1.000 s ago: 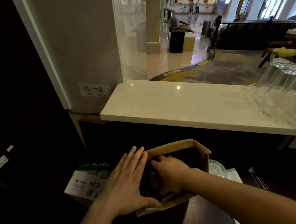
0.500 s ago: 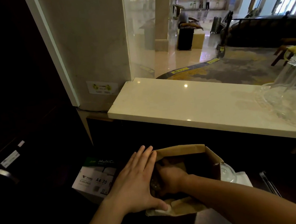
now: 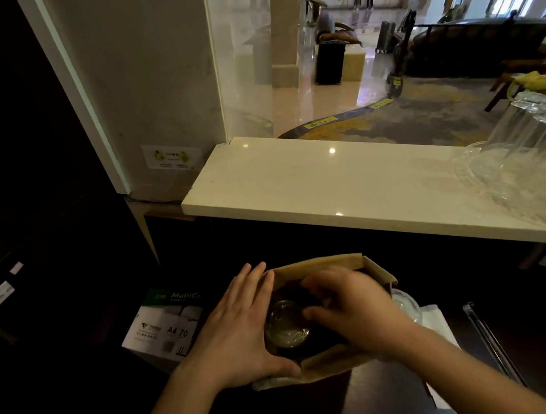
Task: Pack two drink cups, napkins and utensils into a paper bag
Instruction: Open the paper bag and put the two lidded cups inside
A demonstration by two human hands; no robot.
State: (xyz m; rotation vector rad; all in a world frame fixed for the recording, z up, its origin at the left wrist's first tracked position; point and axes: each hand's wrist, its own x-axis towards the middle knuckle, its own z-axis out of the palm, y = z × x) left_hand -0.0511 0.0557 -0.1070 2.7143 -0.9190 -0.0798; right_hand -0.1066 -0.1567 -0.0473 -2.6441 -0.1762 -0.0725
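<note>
left hand (image 3: pixel 241 331): bare, no rings | right hand (image 3: pixel 353 313): bare | forearms: uncovered, no sleeves, no watch

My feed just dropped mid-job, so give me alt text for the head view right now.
An open brown paper bag stands on a dark surface, a clear lidded drink cup inside. The left hand lies flat against the bag's left side; the right hand reaches into its mouth. A second clear cup and white napkins sit just right of it.

The bag (image 3: pixel 324 263) stands below the counter (image 3: pixel 313 182), between both hands. One cup (image 3: pixel 286 327) sits inside it; another cup (image 3: pixel 406 304) is just right of it. A paper box (image 3: pixel 166 326) lies left, glasses (image 3: pixel 528 153) on the counter at right.
</note>
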